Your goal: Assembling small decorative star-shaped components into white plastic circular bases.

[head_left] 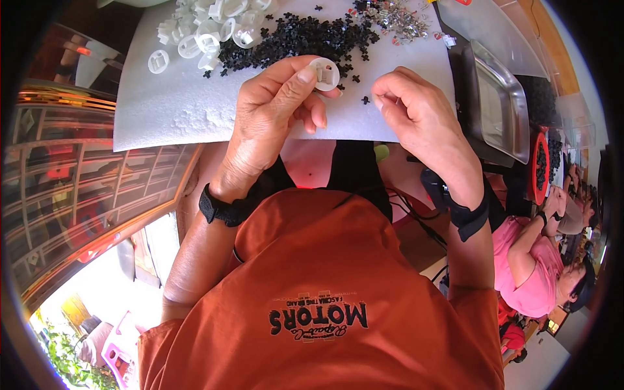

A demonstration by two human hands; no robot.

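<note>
My left hand [273, 97] pinches a round white plastic part [325, 75] between thumb and forefinger, just above the white foam sheet [188, 120]. Small openings show in the part's face. To the right, my right hand [426, 117] is closed, thumb against curled forefinger; whatever is between those fingertips, if anything, cannot be made out. A single small black cross-shaped piece [365, 100] lies just left of these fingertips. Beyond both hands spreads a pile of the same black pieces [299, 42]. More white plastic parts [208, 42] are heaped at the far left.
Small shiny metal pieces [403, 23] lie at the sheet's far right. A metal tray [497, 101] stands beside the sheet on the right. Farther right are a red bowl [539, 170] holding black pieces and a person in a pink shirt [530, 273]. Cables [416, 218] hang below the sheet.
</note>
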